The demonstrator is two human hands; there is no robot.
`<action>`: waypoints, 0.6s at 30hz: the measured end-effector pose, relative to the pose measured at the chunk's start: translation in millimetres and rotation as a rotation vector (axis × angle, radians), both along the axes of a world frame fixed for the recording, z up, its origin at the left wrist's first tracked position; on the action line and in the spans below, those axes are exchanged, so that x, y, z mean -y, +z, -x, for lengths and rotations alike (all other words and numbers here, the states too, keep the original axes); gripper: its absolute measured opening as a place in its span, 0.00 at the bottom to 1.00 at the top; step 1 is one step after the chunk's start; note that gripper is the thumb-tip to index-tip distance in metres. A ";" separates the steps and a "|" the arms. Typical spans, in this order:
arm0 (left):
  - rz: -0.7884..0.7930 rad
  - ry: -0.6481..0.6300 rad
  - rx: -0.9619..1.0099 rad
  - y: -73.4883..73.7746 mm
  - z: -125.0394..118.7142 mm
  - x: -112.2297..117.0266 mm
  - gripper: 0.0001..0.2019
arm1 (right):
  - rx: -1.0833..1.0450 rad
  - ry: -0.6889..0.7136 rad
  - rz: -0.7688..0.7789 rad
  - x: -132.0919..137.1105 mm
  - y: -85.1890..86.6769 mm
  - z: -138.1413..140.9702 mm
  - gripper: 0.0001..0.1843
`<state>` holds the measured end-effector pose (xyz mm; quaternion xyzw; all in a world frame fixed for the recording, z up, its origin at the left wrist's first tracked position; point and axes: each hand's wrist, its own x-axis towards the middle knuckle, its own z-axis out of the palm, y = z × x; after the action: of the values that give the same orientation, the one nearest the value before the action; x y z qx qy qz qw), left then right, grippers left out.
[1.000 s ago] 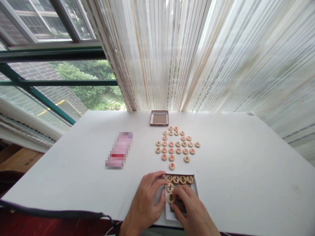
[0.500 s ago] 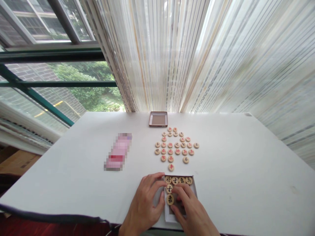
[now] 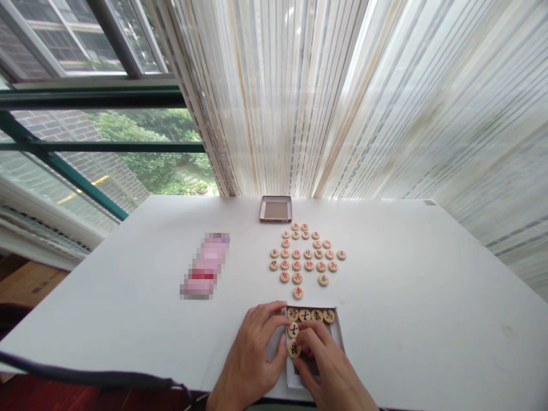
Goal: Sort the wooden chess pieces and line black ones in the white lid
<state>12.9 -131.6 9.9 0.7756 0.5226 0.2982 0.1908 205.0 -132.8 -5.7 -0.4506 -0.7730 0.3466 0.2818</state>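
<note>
A shallow white box [image 3: 339, 331] stands near the front of the table, with a row of black-lettered Chinese chess pieces along its far wall. Two more pieces line its left wall, one behind the other. The nearer Chinese chess piece [image 3: 293, 349] sits between the fingertips and thumb of my right hand [image 3: 327, 357], which reaches in over the box and hides part of its floor. Outside the left wall, my left hand [image 3: 257, 348] rests with fingers curved and apart, their tips touching the box's edge near the farther piece [image 3: 293, 329].
Several loose pieces with red and black characters, including a red-lettered piece [image 3: 298, 293], lie spread beyond the box. Farther back is a shallow box lid [image 3: 276, 210]. A pixelated pink object [image 3: 206, 266] lies to the left. Curtains [image 3: 278, 97] hang behind the white table [image 3: 411, 302].
The nearer piece by the left wall has shifted slightly left, and my right hand has moved slightly left with it. My left hand stays in place.
</note>
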 end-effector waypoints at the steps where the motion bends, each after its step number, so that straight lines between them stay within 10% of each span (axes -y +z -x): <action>1: 0.000 0.000 0.003 -0.2 0.0 -0.1 0.17 | -0.004 -0.002 0.002 -0.2 0.1 0.2 0.18; 18: -0.026 -0.008 -0.010 -6.6 2.6 -1.5 0.17 | 0.019 0.011 0.012 -2.3 6.6 -1.1 0.18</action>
<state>10.3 -130.1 3.3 0.7815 0.5166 0.3005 0.1791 206.0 -130.5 0.9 -0.4516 -0.7758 0.3485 0.2697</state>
